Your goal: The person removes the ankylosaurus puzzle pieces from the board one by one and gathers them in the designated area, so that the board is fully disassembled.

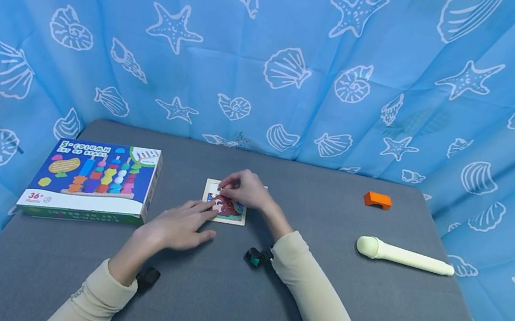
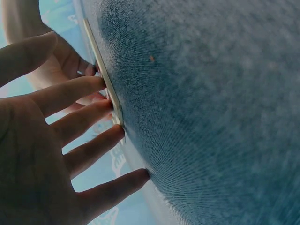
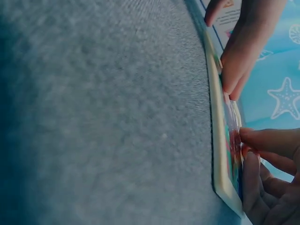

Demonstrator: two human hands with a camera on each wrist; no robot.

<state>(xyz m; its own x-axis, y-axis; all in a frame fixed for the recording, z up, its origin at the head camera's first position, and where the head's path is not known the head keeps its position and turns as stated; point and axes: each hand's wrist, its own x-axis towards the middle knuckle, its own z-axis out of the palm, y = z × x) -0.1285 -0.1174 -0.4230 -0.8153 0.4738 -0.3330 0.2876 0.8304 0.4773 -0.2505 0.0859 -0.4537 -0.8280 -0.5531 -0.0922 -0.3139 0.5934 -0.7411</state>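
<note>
The puzzle (image 1: 233, 213) lies toward the far side of the worktop (image 1: 197, 296). The left hand (image 1: 180, 226) rests straight fingers on its near-left edge; beyond, the right hand (image 1: 247, 189) apparently pinches a piece (image 1: 219, 190), seemingly being fitted; aligning and pressing it flat looks needed next.

This is a small curtained-off play-table setup, perhaps a makeshift filming corner; whether it stands in a home or a studio cannot be told, as the blue curtain (image 1: 242, 30), printed with white shells and starfish, hides the room behind. It hangs around the far edge and sides of a counter (image 1: 217, 298) covered in plain grey. Toys give the play character: a bead-set box (image 1: 90, 174) marked "36+ Months", a framed picture board (image 1: 235, 214) and an orange block (image 1: 377, 200). Small black devices (image 1: 253, 257) by the sleeves (image 1: 321, 303) suggest recording.
</note>
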